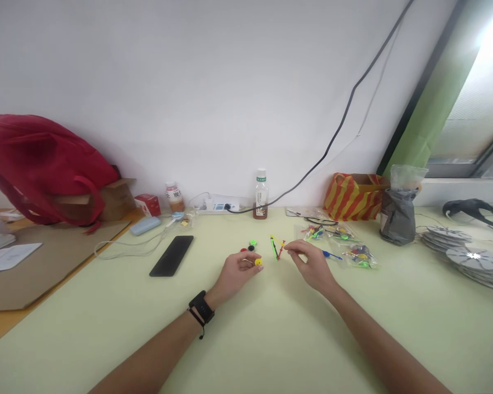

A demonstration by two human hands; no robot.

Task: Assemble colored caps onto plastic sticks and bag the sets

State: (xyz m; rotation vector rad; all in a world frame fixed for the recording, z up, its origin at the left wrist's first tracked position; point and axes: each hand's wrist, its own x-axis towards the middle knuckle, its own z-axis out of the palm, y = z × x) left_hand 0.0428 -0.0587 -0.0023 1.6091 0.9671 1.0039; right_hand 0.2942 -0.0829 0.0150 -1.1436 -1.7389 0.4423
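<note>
My left hand [239,272] rests on the pale green table [246,328] and pinches a small yellow round connector [258,262] at its fingertips. Just beyond it lie a red, a black and a green connector [252,242]. My right hand [310,265] holds the top of a small frame of thin coloured sticks [276,247], green, red and yellow, which stands between the two hands. A blue stick [332,255] lies just right of my right hand.
Clear bags of coloured parts [359,256] lie right of the hands. A black phone [171,255] lies to the left. At the back stand a bottle [261,195], a power strip, a striped bag [353,195] and a red backpack [41,167]. Grey paper discs [468,257] are stacked far right.
</note>
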